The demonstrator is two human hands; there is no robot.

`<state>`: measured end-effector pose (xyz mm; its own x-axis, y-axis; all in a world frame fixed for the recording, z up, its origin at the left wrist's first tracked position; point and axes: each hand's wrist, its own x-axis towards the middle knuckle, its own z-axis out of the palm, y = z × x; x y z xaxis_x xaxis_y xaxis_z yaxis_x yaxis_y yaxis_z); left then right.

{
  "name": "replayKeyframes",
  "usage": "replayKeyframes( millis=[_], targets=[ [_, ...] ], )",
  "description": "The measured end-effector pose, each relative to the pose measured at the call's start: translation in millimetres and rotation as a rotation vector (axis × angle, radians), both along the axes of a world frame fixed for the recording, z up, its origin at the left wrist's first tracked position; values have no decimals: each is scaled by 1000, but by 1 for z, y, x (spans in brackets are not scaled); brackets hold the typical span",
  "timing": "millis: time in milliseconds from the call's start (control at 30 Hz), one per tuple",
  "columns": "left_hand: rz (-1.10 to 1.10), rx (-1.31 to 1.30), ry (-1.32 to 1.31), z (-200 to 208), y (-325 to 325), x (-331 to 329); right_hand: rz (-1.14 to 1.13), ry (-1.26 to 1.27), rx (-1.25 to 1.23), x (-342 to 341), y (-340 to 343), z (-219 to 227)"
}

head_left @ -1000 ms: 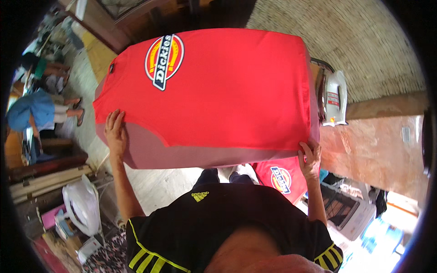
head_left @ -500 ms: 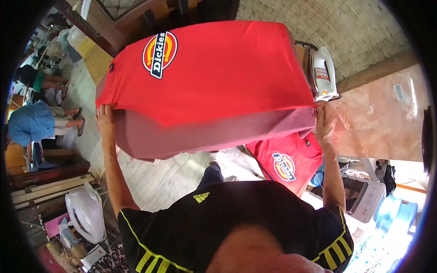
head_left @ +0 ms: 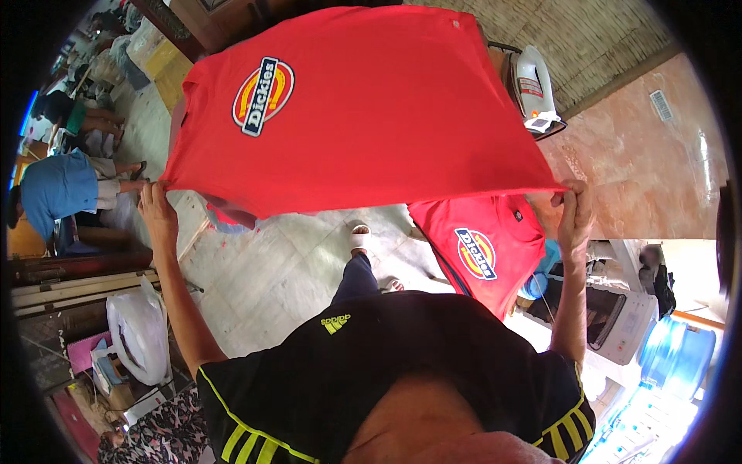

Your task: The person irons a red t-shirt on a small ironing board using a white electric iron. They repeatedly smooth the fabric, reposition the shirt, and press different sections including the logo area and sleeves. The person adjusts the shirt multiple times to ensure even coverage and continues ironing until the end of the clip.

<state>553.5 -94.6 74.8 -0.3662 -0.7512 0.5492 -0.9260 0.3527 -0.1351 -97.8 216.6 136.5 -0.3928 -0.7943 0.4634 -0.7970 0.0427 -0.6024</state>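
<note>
We hold a red T-shirt (head_left: 371,108) spread wide across the upper half of the frame, its round yellow, red and blue chest badge (head_left: 263,96) toward the upper left. Our left hand (head_left: 157,210), at the left edge of the cloth, is closed on the shirt's lower left corner, and our right hand (head_left: 574,216), at centre right, pinches the lower right corner between fingers and thumb; the two hands stand well apart, the hem stretched taut between them. Below the shirt, right of centre, a second red T-shirt (head_left: 483,247) with the same kind of badge lies flat. A white iron (head_left: 533,85) stands at upper right, just beside the raised cloth. A person in a blue top (head_left: 58,185) sits at far left.
</note>
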Motion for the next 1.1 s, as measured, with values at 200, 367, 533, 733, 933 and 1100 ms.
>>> replayKeyframes(
  millis=[200,367,533,733,933,1100],
  targets=[
    [45,149,1,-37,55,2,23,-35,99,1,51,-71],
    [86,293,22,-61,84,13,83,-175,303,3,68,-95],
    [-213,486,291,-73,38,26,157,6,423,2,22,-89],
    [11,56,441,-58,-81,-36,75,122,191,5,-98,-99],
    [273,60,500,-71,-200,-40,-180,475,242,3,-151,-138],
    [272,409,558,-80,-276,-37,-167,471,277,-9,-146,-136]
  ],
)
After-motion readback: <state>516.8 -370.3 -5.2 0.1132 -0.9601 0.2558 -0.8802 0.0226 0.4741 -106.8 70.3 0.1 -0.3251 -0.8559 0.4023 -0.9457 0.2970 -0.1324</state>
